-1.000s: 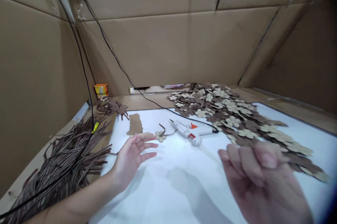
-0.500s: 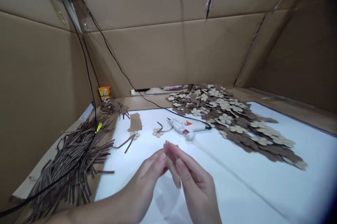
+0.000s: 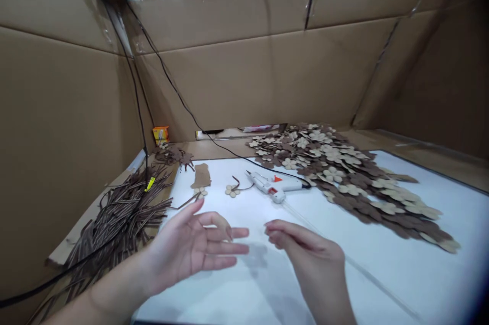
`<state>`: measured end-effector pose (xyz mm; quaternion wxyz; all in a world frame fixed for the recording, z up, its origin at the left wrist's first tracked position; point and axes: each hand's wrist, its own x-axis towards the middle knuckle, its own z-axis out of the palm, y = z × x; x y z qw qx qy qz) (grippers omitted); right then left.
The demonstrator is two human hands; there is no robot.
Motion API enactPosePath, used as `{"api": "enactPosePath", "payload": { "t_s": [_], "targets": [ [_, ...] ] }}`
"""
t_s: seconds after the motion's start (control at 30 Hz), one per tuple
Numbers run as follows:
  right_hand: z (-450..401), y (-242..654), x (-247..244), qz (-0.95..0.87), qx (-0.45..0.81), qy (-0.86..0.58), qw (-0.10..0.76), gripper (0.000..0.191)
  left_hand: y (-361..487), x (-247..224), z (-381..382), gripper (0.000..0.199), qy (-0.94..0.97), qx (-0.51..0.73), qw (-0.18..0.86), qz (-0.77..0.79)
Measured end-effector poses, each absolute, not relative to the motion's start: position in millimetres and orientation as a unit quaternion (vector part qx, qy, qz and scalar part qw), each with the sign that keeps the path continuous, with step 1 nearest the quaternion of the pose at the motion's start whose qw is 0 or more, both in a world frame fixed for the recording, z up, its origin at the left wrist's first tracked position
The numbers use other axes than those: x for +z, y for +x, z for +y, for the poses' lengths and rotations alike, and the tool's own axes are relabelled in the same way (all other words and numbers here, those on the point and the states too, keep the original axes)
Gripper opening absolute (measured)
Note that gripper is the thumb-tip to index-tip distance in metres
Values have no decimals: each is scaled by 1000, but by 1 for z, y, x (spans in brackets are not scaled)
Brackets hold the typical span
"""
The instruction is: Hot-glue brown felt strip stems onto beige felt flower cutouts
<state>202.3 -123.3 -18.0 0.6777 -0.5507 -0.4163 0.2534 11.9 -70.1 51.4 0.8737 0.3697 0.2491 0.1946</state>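
Head camera shows two bare hands over the white surface (image 3: 229, 300). Half a second ago they were close together, tips meeting, low in the middle of the frame. Now they have come apart. The left hand (image 3: 187, 247) has a wide grip, with its fingers spread, and I see nothing in it. The right hand (image 3: 315, 259) has a narrow grip, with its tips pinched together. I can't tell if some tiny thing is between them.

One pale flower (image 3: 232, 191) with a thin brown strip (image 3: 235, 181) lies near the middle of the frame, just beside the tip of the glue gun (image 3: 263, 186). Another small flower (image 3: 200, 192) lies near the left thumb; I can't tell if they touch. Both flowers have stayed put on the surface. The big flower heap (image 3: 336, 172) is at the right, and the strip pile (image 3: 114, 220) is at the left. So I think the hands' change has not moved the flower work along.
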Motion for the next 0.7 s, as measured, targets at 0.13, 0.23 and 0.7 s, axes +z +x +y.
{"api": "enactPosePath", "payload": {
  "t_s": [0.13,0.23,0.7],
  "targets": [
    [-120,216,-24,-371,282,-517,718,3,-3,46,-70,50,415,298,812,281],
    [-118,217,-18,-365,314,-432,763,15,-21,39,-75,45,478,399,713,322],
    [-144,136,-36,-607,313,-392,617,21,54,-1,-135,42,347,652,581,342]
  ]
}}
